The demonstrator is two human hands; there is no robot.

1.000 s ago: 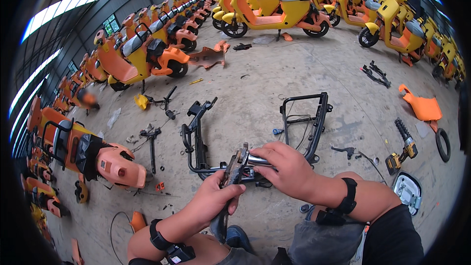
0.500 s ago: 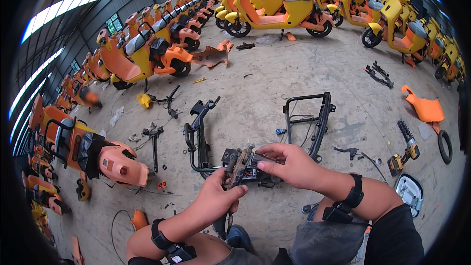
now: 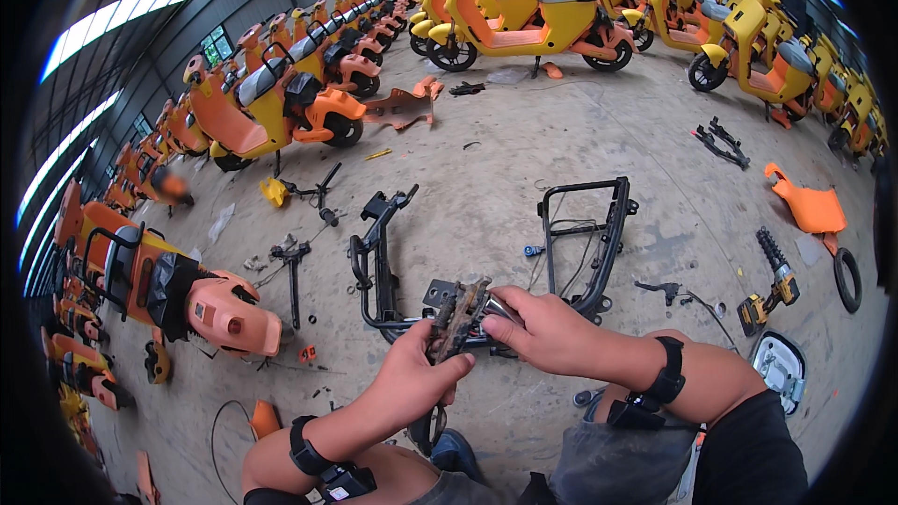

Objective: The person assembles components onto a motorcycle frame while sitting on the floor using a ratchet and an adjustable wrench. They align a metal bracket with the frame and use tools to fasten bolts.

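My left hand (image 3: 412,383) grips the lower end of a dirty, rusty metal part (image 3: 456,318), a flat pedal-like block. My right hand (image 3: 552,332) closes on a silvery cylindrical piece (image 3: 498,304) at the upper right end of the same part. Both hands hold it up above the concrete floor, right over the near end of a black tubular scooter frame (image 3: 374,266) that lies on the ground. A black strap sits on each wrist.
A black rear rack frame (image 3: 599,234) lies to the right. A yellow power tool (image 3: 772,285), a tyre (image 3: 848,279), an orange body panel (image 3: 809,208) and loose parts dot the floor. Rows of orange and yellow scooters (image 3: 524,19) line the left and far sides.
The two hands have drawn closer together on the metal part and turned it slightly; the view has shifted a little forward over the black frame.
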